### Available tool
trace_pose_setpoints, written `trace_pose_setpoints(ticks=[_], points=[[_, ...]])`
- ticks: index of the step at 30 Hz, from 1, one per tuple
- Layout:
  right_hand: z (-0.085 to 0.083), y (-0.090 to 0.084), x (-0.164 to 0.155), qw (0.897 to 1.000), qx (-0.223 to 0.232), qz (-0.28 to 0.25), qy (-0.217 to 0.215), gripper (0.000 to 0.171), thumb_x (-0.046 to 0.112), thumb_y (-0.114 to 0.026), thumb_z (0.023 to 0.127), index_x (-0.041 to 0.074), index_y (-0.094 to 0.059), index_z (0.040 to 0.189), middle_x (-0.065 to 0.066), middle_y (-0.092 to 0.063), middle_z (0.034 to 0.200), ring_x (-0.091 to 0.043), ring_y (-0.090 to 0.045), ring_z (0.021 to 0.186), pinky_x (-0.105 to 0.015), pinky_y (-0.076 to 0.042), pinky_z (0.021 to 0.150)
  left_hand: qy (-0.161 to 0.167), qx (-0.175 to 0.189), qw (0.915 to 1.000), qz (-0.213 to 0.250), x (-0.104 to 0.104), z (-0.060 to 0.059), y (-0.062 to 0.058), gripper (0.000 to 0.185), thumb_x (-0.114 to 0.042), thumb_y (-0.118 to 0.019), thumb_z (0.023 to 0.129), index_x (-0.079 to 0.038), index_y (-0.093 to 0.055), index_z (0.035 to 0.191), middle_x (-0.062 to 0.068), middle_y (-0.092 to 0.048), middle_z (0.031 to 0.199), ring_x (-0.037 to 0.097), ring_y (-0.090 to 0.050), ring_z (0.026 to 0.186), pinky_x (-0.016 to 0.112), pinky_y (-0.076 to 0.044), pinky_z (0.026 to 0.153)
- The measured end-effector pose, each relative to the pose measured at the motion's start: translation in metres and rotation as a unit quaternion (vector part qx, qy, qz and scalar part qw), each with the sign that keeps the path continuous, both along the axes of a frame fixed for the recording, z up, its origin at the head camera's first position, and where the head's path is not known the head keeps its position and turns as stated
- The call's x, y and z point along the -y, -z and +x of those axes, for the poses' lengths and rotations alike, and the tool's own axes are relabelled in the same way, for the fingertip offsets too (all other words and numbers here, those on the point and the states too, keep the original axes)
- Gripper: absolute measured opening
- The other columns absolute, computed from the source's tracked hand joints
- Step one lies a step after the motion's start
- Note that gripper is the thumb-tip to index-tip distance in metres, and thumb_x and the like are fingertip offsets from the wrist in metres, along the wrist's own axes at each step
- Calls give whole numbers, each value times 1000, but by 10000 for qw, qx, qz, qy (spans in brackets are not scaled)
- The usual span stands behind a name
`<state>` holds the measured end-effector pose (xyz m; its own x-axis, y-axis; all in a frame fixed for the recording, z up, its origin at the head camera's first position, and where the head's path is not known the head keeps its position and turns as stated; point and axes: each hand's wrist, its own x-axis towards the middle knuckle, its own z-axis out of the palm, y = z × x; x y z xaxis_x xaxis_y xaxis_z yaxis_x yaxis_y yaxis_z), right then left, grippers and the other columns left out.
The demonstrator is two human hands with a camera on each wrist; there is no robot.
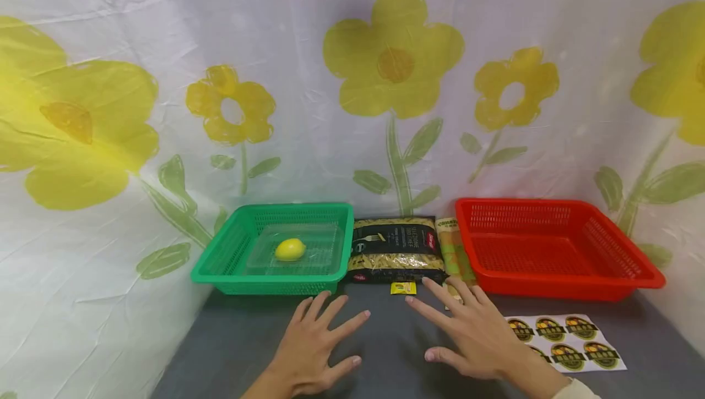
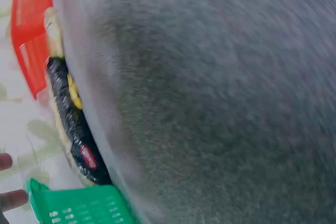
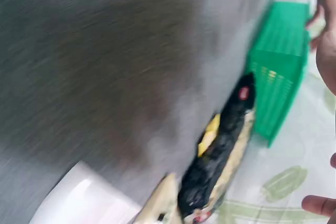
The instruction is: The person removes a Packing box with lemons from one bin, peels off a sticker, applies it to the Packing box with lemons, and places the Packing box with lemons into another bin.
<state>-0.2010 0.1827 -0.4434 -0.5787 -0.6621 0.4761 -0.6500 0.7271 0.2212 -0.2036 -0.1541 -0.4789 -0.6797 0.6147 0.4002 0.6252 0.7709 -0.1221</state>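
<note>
Both hands, left hand point(image 1: 316, 341) and right hand point(image 1: 468, 331), hover empty with fingers spread above the desk point(image 1: 385, 356); reaching the yellow sachet point(image 1: 403, 287) likely calls for a precise fingertip pinch

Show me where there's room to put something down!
The red basket shows nothing inside. The grey tabletop left of the left hand is bare. It is crowded between the baskets: pasta bag, yellow sachet, and the sticker sheet beside the right hand.
</note>
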Motion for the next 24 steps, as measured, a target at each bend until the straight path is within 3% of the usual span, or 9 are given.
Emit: trace_pose_setpoints(ticks=[3, 6, 10, 13, 20, 24], points=[[-6, -5, 11, 9996, 127, -238, 58, 74, 70, -42, 85, 37, -25, 149, -2, -29, 151, -31, -42, 116, -49, -40, 85, -269, 52, 9988, 393, 2, 1, -1, 64, -66, -44, 87, -49, -22, 144, 0, -43, 138, 28, -40, 124, 56, -39, 88], [-11, -6, 22, 9980, 310, -553, 76, 71, 65, -44, 88, 35, -24, 149, 0, -33, 148, -25, -42, 114, -45, -41, 86, -447, 170, 9925, 1127, 6, 2, 0, 55, -62, -45, 89, -44, -37, 140, -2, -49, 130, 21, -45, 116, 51, -43, 81], [-18, -5, 38, 9952, 507, -831, 61, 68, 62, -44, 90, 33, -25, 149, 1, -34, 147, -21, -42, 115, -43, -42, 87, -571, 100, 9731, 2231, 10, 2, 3, 41, -52, -53, 90, -33, -56, 127, -5, -54, 119, 16, -49, 108, 46, -46, 79], [-26, -4, 52, 9933, 600, -987, -38, 66, 60, -44, 91, 30, -29, 147, 0, -35, 146, -21, -42, 118, -44, -43, 87, -682, -67, 9589, 2755, 13, 1, 7, 35, -44, -61, 87, -29, -61, 119, -9, -55, 114, 14, -51, 105, 43, -47, 80], [-42, -12, 82, 9828, 798, -1638, -308, 60, 51, -51, 92, 21, -36, 142, -3, -39, 142, -22, -42, 124, -45, -40, 98, -982, -207, 9340, 3429, 24, -3, 14, 34, -28, -71, 81, -25, -63, 114, -11, -59, 109, 12, -52, 100, 40, -46, 79], [-46, -18, 99, 9659, 1354, -2168, -425, 58, 51, -46, 94, 21, -34, 143, -1, -35, 144, -21, -38, 129, -46, -41, 97, -1260, -119, 9217, 3667, 32, -3, 17, 32, -28, -70, 83, -22, -62, 114, -7, -61, 106, 15, -54, 98, 40, -45, 79]])
